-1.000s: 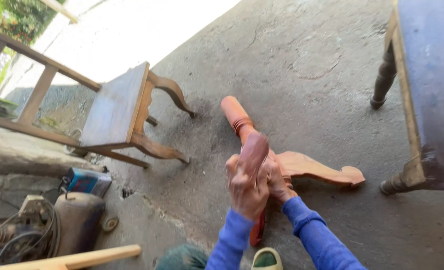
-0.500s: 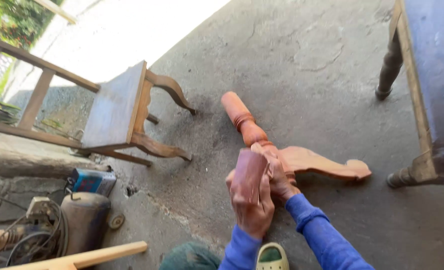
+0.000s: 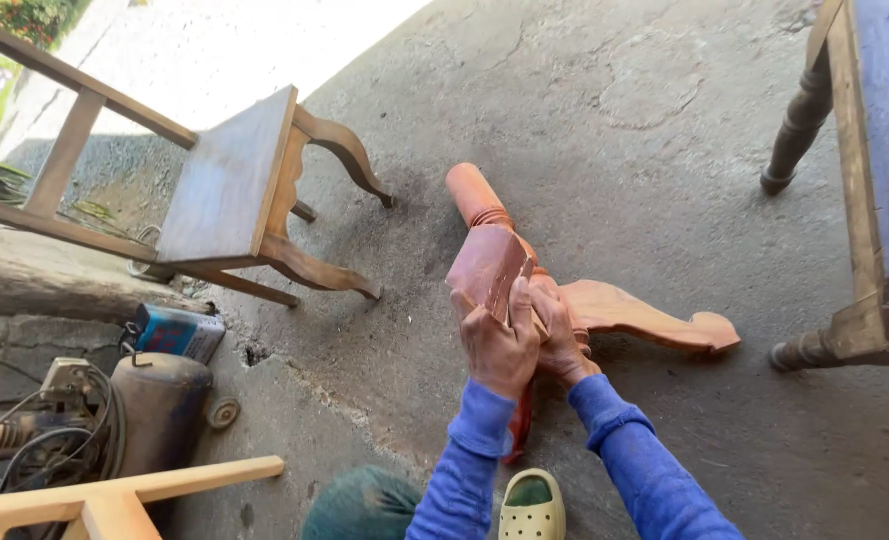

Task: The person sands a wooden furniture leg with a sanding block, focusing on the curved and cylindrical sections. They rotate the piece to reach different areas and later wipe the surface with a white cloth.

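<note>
On the concrete floor [image 3: 664,150], a reddish wooden pedestal leg [image 3: 604,305] is being gripped by the right hand [image 3: 562,335], while a sheet of sandpaper [image 3: 486,268] is being pressed against it by the left hand [image 3: 496,340], hands touching.

Hiding most of the turned pedestal [image 3: 479,205] beneath the sandpaper sheet [image 3: 486,268] and both hands. Running off the right edge: dark table [image 3: 879,170]. Cropping the compressor [image 3: 154,410] and pale frame [image 3: 114,495] at bottom left.

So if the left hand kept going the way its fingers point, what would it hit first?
Probably the sandpaper sheet the left hand already holds, then the turned wooden post beyond; depth is unclear.
</note>
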